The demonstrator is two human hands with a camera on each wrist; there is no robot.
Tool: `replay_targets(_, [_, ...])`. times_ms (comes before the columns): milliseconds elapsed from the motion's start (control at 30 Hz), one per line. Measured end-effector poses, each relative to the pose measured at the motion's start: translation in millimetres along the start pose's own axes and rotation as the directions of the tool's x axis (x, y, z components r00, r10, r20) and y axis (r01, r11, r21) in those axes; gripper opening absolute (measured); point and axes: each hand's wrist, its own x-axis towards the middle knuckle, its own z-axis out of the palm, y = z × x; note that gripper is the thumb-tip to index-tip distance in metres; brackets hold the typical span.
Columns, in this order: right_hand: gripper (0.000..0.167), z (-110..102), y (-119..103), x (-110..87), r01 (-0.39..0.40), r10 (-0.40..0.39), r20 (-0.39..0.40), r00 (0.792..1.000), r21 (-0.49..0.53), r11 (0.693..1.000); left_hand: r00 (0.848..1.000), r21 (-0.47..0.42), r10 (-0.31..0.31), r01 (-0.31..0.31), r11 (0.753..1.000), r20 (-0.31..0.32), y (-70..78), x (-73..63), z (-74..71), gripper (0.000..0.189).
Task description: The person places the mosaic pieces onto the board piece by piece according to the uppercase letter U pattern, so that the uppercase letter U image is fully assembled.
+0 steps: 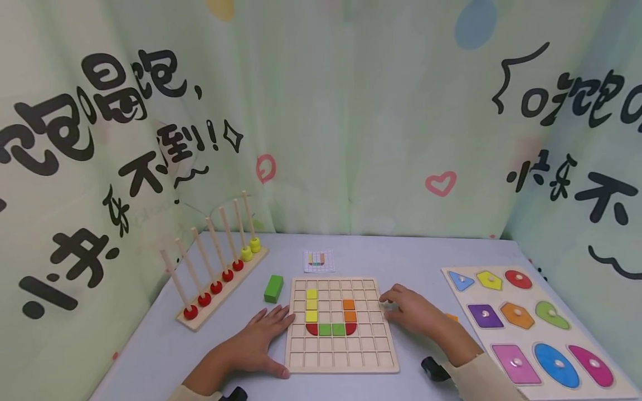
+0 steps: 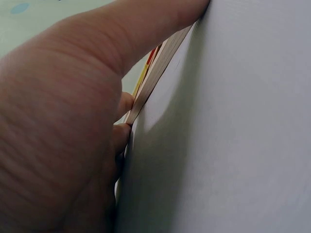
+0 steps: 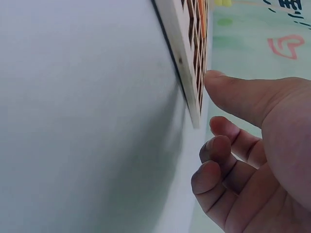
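A wooden grid board (image 1: 368, 359) lies flat on the table. In it, yellow squares (image 1: 311, 304) form a left column and orange squares (image 1: 349, 316) a shorter right one. Two green squares (image 1: 325, 329) and two rounded red pieces (image 1: 351, 329) join them below in a U. My left hand (image 1: 256, 344) lies spread along the board's left edge, fingertips and thumb against it; the left wrist view shows fingertips at the wooden side (image 2: 154, 73). Beside the right edge is my right hand (image 1: 413, 313), fingers loosely bent, holding nothing in the right wrist view.
A green block (image 1: 273, 289) stands left of the board, a small pattern card (image 1: 319, 268) behind it. Farther left is a peg stand (image 1: 225, 288) with red and yellow beads. A shape puzzle (image 1: 511, 337) lies at right. My right wrist partly hides an orange piece (image 1: 452, 317).
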Motion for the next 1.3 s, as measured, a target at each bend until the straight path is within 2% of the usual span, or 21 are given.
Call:
replay_targets(167, [0.025, -5.2, 12.1, -13.4, 0.026, -0.027, -0.037, 0.999, -0.019, 0.999, 1.0, 0.01, 0.01, -0.01, 1.0, -0.001, -0.4, 0.3, 0.3, 0.118])
replay_targets(300, [0.025, -11.8, 19.0, -23.2, 0.004, -0.005, -0.053, 0.999, -0.018, 1.0, 1.0, 0.019, 0.013, -0.013, 1.0, -0.005, -0.6, 0.6, -0.1, 0.119])
replay_targets(567, [0.025, -19.5, 37.7, -36.6, -0.067, 0.067, -0.036, 0.997, 0.004, 0.998, 1.0, 0.013, 0.006, -0.006, 1.0, -0.004, 0.8, 0.6, -2.2, 0.119])
replay_targets(867, [0.029, -25.2, 60.0, -51.2, -0.131, 0.132, -0.033, 0.991, 0.014, 0.991, 0.999, 0.009, 0.03, -0.03, 1.0, -0.012, 0.2, -0.3, -0.9, 0.118])
replay_targets(1300, [0.038, -37.7, 75.2, -66.1, -0.271, 0.27, 0.024, 0.962, 0.004, 0.963, 1.0, 0.018, 0.017, -0.017, 1.0, -0.003, 0.3, 1.2, -1.2, 0.119])
